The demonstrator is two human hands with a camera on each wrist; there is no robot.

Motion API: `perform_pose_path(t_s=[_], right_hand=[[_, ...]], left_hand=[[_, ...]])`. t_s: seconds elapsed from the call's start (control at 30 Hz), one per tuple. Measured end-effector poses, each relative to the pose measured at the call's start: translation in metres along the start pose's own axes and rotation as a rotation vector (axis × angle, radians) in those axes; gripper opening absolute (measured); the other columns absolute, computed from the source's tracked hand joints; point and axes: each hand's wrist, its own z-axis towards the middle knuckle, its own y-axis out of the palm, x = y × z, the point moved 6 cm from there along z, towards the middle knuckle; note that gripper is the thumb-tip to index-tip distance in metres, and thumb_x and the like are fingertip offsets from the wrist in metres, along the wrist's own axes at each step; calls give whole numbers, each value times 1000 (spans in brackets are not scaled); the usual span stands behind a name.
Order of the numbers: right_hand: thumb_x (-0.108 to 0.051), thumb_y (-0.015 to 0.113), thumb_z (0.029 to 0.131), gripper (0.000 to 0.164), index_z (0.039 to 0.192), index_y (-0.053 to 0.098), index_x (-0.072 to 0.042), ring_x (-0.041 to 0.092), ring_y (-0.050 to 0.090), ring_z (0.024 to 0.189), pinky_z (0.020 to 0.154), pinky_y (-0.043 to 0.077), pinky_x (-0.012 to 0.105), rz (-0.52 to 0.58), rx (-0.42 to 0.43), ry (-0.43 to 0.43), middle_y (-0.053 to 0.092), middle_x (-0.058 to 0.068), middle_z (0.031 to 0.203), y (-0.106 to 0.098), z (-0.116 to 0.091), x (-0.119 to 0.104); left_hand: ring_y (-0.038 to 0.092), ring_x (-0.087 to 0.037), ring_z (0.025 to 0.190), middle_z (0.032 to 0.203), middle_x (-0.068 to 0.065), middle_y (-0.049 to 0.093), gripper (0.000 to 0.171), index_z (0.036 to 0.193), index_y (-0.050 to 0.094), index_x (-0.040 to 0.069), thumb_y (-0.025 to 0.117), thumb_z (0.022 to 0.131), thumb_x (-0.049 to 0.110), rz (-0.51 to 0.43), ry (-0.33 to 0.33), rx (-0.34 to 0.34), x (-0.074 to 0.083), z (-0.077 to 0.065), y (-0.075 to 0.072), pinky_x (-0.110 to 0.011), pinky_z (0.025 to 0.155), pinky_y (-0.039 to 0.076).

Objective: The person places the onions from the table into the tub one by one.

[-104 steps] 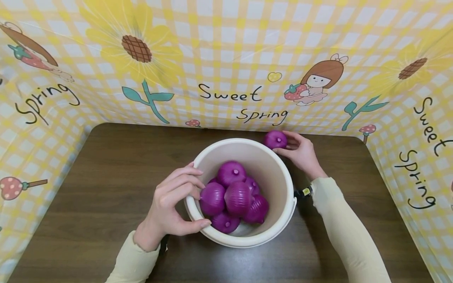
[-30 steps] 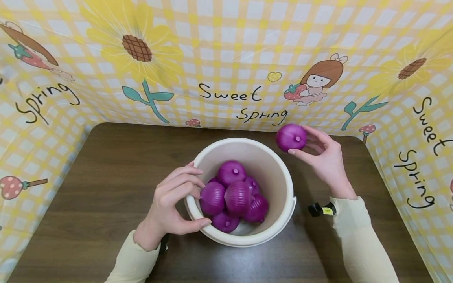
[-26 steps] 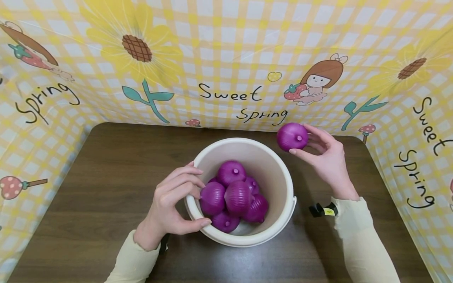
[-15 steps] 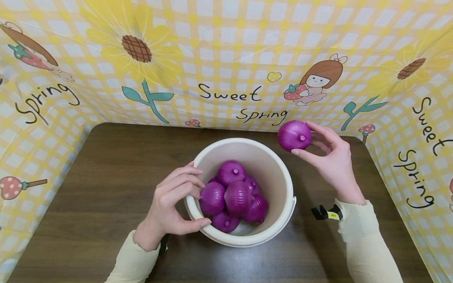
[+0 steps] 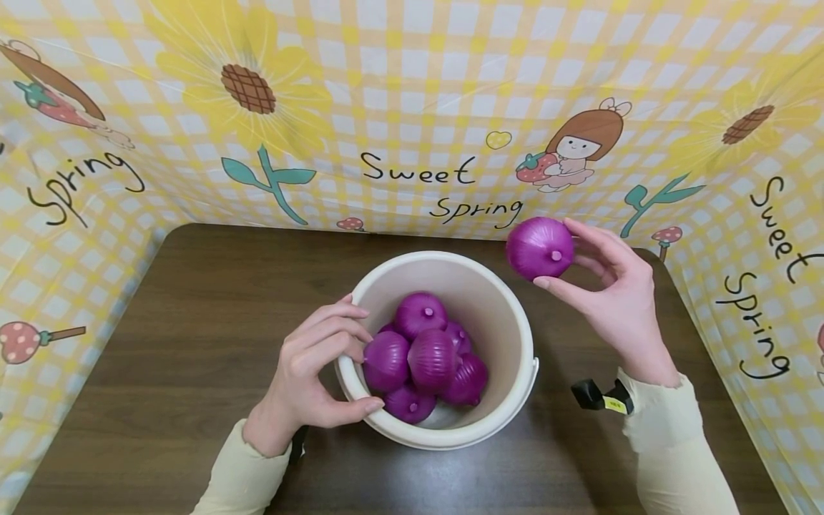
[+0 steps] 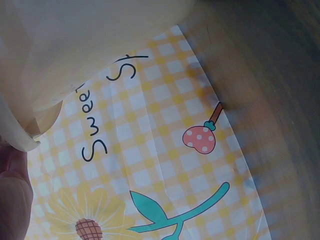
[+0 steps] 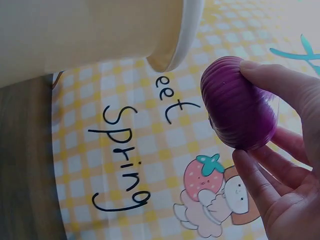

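Observation:
My right hand point(image 5: 618, 293) holds a purple onion point(image 5: 539, 248) between thumb and fingertips, raised behind and to the right of a cream bucket point(image 5: 524, 343). In the right wrist view the ribbed side of the held onion point(image 7: 235, 102) faces the camera, level with the bucket's rim point(image 7: 187, 35). My left hand point(image 5: 315, 365) grips the bucket's left rim, fingertips bent over the edge and thumb lying on the front part. Several purple onions point(image 5: 433, 361) are heaped inside the bucket. The left wrist view shows the bucket's outer wall point(image 6: 90, 40) and only a sliver of the hand.
The bucket stands on a dark wood table point(image 5: 193, 357). A yellow checked cloth point(image 5: 412, 93) with sunflowers and lettering hangs along the back and both sides. The bucket's handle point(image 5: 536, 375) hangs down at the right. A black strap-on device point(image 5: 589, 395) sits at my right wrist.
From low behind the bucket, my right hand has lifted the onion and drawn it right and nearer the camera. My left hand, the bucket and the onions inside have stayed still.

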Motion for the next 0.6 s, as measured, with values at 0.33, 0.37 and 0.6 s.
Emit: perform_pose_path(t_s=[0.33,0.37,0.6], right_hand=[[22,86,62,77,133,65,0,27,62,113,93,56,28,72,-16,-72,62,18,130,-1,-5,-10],[23,86,62,77,133,65,1,27,62,113,93,56,28,83,-17,-78,62,19,130,0,-6,-11],[26,83,62,73,130,63,8,25,62,110,93,55,27,136,-22,-119,62,22,127,5,-12,-40]], left_hand=[[63,-36,92,83,-11,66,44,73,58,4,78,84,42,1,4,1,0,1,0,-51,104,48],[63,-36,92,83,-11,66,44,73,58,4,78,84,43,1,3,0,0,1,0,-51,104,48],[63,-36,92,83,-11,66,44,73,59,5,78,84,43,2,-2,-1,-1,-1,0,-51,105,48]])
